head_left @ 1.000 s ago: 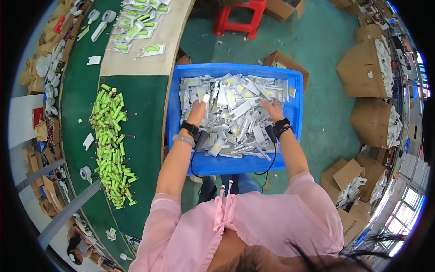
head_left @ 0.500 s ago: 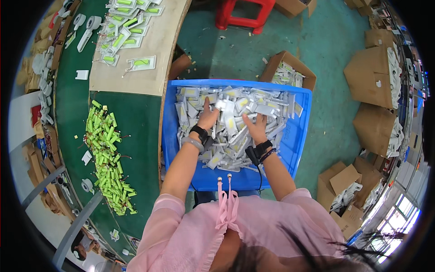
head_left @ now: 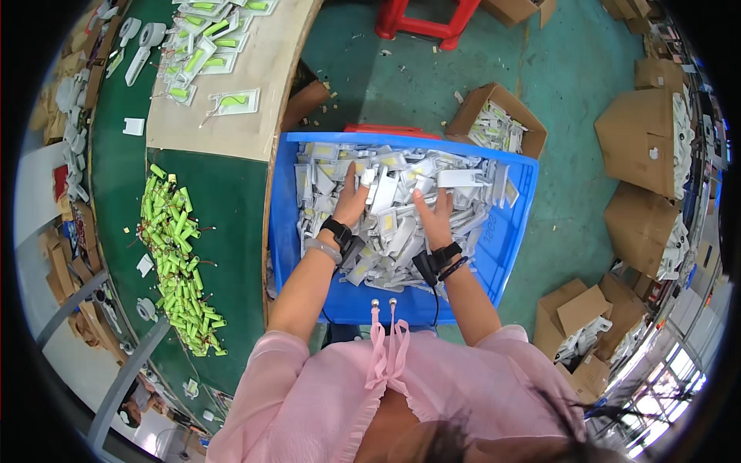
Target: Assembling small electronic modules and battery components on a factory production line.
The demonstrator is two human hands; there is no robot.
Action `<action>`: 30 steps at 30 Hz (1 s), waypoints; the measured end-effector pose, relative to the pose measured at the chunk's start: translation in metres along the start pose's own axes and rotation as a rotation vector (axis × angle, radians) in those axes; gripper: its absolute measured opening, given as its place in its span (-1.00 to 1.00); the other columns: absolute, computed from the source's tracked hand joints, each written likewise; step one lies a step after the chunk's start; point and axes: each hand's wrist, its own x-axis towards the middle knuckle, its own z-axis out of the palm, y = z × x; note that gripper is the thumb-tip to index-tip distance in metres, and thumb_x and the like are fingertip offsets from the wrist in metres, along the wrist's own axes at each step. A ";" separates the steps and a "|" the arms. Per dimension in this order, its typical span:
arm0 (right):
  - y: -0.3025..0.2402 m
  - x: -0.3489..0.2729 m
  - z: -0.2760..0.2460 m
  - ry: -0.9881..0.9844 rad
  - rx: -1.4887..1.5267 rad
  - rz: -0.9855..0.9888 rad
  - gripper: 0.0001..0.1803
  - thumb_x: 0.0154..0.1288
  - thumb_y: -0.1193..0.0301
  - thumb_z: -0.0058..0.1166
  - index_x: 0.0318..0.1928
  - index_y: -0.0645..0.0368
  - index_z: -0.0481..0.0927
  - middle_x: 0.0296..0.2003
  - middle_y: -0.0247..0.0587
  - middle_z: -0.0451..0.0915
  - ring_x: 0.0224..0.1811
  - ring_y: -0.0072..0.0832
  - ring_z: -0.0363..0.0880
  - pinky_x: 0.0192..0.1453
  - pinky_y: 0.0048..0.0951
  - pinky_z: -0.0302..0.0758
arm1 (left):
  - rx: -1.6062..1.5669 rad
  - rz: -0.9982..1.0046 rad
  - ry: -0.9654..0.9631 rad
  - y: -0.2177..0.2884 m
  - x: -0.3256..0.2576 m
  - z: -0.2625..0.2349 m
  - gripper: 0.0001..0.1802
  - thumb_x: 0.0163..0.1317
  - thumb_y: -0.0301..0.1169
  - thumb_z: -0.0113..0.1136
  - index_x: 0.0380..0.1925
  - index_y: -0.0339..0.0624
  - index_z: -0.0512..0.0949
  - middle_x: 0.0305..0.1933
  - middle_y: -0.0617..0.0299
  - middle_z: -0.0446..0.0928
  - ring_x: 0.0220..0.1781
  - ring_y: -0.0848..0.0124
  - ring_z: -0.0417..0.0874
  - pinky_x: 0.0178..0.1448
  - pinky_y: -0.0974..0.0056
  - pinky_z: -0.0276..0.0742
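Observation:
A blue plastic bin (head_left: pixel 513 224) in front of me is heaped with white plastic casings (head_left: pixel 399 231), many with a yellow patch. My left hand (head_left: pixel 351 205) is over the left part of the heap, fingers extended and apart. Beside its fingertips lies a white casing (head_left: pixel 384 193), tilted on the pile; whether the fingers touch it I cannot tell. My right hand (head_left: pixel 437 220) rests among the casings right of the middle, thumb and fingers spread. Near its fingertips lies a longer white casing (head_left: pixel 460 178). Both wrists wear black bands.
A green worktable (head_left: pixel 231 208) on the left carries a pile of green-wrapped battery cells (head_left: pixel 181 262) with wires. Clear trays with green cells (head_left: pixel 235 101) lie on a beige board (head_left: pixel 262 131). A cardboard box (head_left: pixel 532 131) and a red stool (head_left: pixel 455 31) stand beyond the bin; more boxes (head_left: pixel 633 143) line the right.
The view has shifted slightly. The white pieces between my hands lie differently, and a blurred one near my left fingers is now at rest. Both hands stay over the heap.

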 end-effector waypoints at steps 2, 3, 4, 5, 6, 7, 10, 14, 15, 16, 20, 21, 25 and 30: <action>-0.005 -0.001 0.002 -0.022 -0.026 0.008 0.24 0.20 -0.29 0.18 0.51 0.42 -0.04 0.47 0.60 -0.28 0.58 0.28 -0.35 0.58 0.04 -0.19 | -0.027 0.021 0.029 0.000 0.002 -0.005 0.12 0.30 0.34 -0.03 0.56 -0.22 -0.14 0.50 -0.30 0.17 0.53 -0.08 0.21 0.53 0.15 0.12; -0.005 -0.002 0.002 -0.023 -0.017 0.001 0.24 0.20 -0.29 0.18 0.51 0.42 -0.04 0.47 0.59 -0.28 0.58 0.27 -0.35 0.58 0.04 -0.19 | -0.052 -0.028 -0.022 0.007 0.001 -0.006 0.14 0.31 0.35 -0.03 0.56 -0.24 -0.18 0.56 -0.23 0.07 0.59 -0.03 0.10 0.56 0.17 0.06; -0.008 -0.002 0.001 -0.023 -0.007 -0.008 0.24 0.20 -0.29 0.18 0.51 0.42 -0.05 0.47 0.59 -0.28 0.59 0.26 -0.36 0.59 0.03 -0.19 | -0.057 -0.035 -0.025 0.011 -0.002 -0.004 0.14 0.31 0.35 -0.03 0.56 -0.24 -0.18 0.56 -0.23 0.07 0.59 -0.03 0.10 0.56 0.17 0.06; -0.010 -0.004 0.000 -0.027 -0.007 -0.001 0.23 0.21 -0.28 0.17 0.51 0.41 -0.05 0.47 0.58 -0.28 0.59 0.24 -0.35 0.59 0.02 -0.18 | -0.101 -0.018 -0.076 0.015 -0.006 -0.001 0.14 0.32 0.34 -0.04 0.56 -0.24 -0.20 0.58 -0.21 0.00 0.61 0.00 0.04 0.58 0.18 0.01; -0.012 -0.005 0.000 -0.030 0.006 -0.014 0.22 0.22 -0.28 0.15 0.51 0.42 -0.04 0.48 0.56 -0.28 0.60 0.23 -0.34 0.59 0.01 -0.17 | -0.145 0.003 -0.125 0.016 -0.007 -0.001 0.13 0.33 0.34 -0.05 0.56 -0.24 -0.22 0.61 -0.18 -0.07 0.64 0.02 -0.03 0.59 0.19 -0.03; -0.009 -0.007 0.000 -0.026 0.022 -0.013 0.22 0.23 -0.28 0.14 0.51 0.42 -0.05 0.48 0.54 -0.28 0.60 0.22 -0.33 0.59 0.02 -0.16 | -0.126 0.006 -0.158 0.015 -0.011 0.001 0.13 0.34 0.32 -0.04 0.56 -0.25 -0.25 0.63 -0.14 -0.17 0.66 0.06 -0.12 0.62 0.20 -0.11; -0.008 -0.013 0.005 -0.013 0.001 -0.023 0.20 0.26 -0.28 0.12 0.51 0.41 -0.07 0.49 0.51 -0.27 0.59 0.22 -0.31 0.58 0.01 -0.13 | -0.096 -0.003 -0.171 0.005 -0.013 0.005 0.14 0.33 0.31 -0.03 0.56 -0.27 -0.26 0.63 -0.15 -0.15 0.66 0.05 -0.12 0.62 0.19 -0.11; -0.014 -0.017 0.018 0.000 -0.075 -0.042 0.18 0.28 -0.26 0.09 0.53 0.39 -0.10 0.50 0.49 -0.26 0.59 0.22 -0.27 0.58 0.00 -0.08 | -0.107 0.021 -0.192 -0.012 -0.004 -0.001 0.12 0.33 0.30 -0.01 0.56 -0.25 -0.21 0.60 -0.16 -0.02 0.62 0.05 0.02 0.60 0.18 0.00; -0.003 -0.018 0.015 0.027 -0.087 -0.120 0.07 0.34 -0.13 0.12 0.53 0.33 -0.07 0.49 0.48 -0.21 0.58 0.23 -0.22 0.56 0.01 -0.03 | -0.197 0.012 -0.259 0.001 -0.012 0.006 0.06 0.35 0.27 -0.02 0.55 -0.24 -0.12 0.57 -0.13 0.05 0.59 0.08 0.11 0.58 0.18 0.06; -0.001 -0.018 0.017 0.025 -0.089 -0.126 0.07 0.34 -0.13 0.12 0.53 0.33 -0.07 0.49 0.48 -0.21 0.58 0.23 -0.22 0.56 0.01 -0.03 | -0.228 0.051 -0.297 -0.003 -0.016 0.011 0.00 0.38 0.27 -0.05 0.54 -0.23 -0.05 0.55 -0.09 0.10 0.58 0.12 0.13 0.56 0.18 0.09; 0.009 -0.021 0.020 0.037 -0.122 -0.287 -0.16 0.43 0.15 0.12 0.51 0.23 0.04 0.46 0.47 -0.09 0.55 0.23 -0.13 0.53 0.01 0.03 | -0.390 -0.076 -0.312 -0.009 -0.033 0.033 0.00 0.39 0.29 -0.08 0.54 -0.22 -0.05 0.54 -0.06 0.13 0.56 0.15 0.15 0.54 0.18 0.13; 0.002 -0.023 0.020 0.018 -0.117 -0.250 -0.17 0.43 0.15 0.11 0.51 0.23 0.04 0.46 0.47 -0.08 0.55 0.23 -0.13 0.54 0.01 0.03 | -0.484 -0.137 -0.323 -0.010 -0.034 0.034 0.02 0.38 0.30 -0.07 0.54 -0.22 -0.06 0.54 -0.05 0.14 0.56 0.16 0.16 0.53 0.18 0.13; 0.017 -0.023 0.009 -0.015 -0.012 -0.267 -0.25 0.47 0.17 0.05 0.49 0.25 0.11 0.43 0.32 0.10 0.55 0.12 -0.04 0.54 -0.05 0.05 | -0.399 -0.107 -0.356 0.005 -0.047 0.036 0.12 0.29 0.27 0.13 0.54 -0.26 -0.11 0.54 -0.08 0.13 0.55 0.17 0.18 0.52 0.20 0.16; 0.019 -0.038 0.000 -0.190 0.537 -0.211 -0.39 0.55 0.27 -0.09 0.48 0.25 0.15 0.34 -0.02 0.37 0.35 -0.30 0.40 0.39 -0.27 0.35 | -0.440 -0.018 -0.358 0.016 -0.068 0.044 0.05 0.29 0.03 0.27 0.54 -0.29 -0.08 0.52 0.00 0.16 0.53 0.26 0.19 0.52 0.22 0.16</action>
